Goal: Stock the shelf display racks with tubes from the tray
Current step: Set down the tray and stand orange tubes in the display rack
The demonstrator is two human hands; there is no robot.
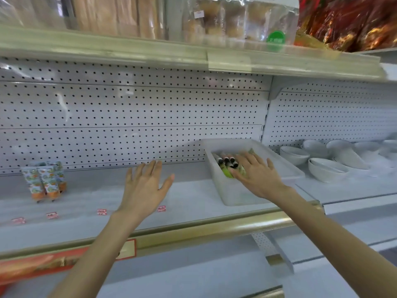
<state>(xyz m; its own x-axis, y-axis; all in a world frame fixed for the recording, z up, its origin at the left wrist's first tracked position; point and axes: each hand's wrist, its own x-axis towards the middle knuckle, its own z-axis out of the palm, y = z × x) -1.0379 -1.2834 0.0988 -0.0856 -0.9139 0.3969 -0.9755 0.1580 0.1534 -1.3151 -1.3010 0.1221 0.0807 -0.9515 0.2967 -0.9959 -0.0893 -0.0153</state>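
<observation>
A translucent white tray [217, 179] sits on the middle shelf, right of centre, with several black-capped tubes [225, 161] lying in it. My right hand [255, 175] reaches into the tray, fingers spread flat over the tubes; whether it grips one is hidden. My left hand [144, 186] hovers open above the bare shelf, fingers straight. At the far left three orange-and-white tubes [46, 181] stand upright on their caps.
White bowls [326, 166] are stacked on the shelf to the right of the tray. A gold rail [214, 229] runs along the shelf's front edge, with small red price tags [101, 211] behind it. Packaged food fills the shelf above. Pegboard forms the back wall.
</observation>
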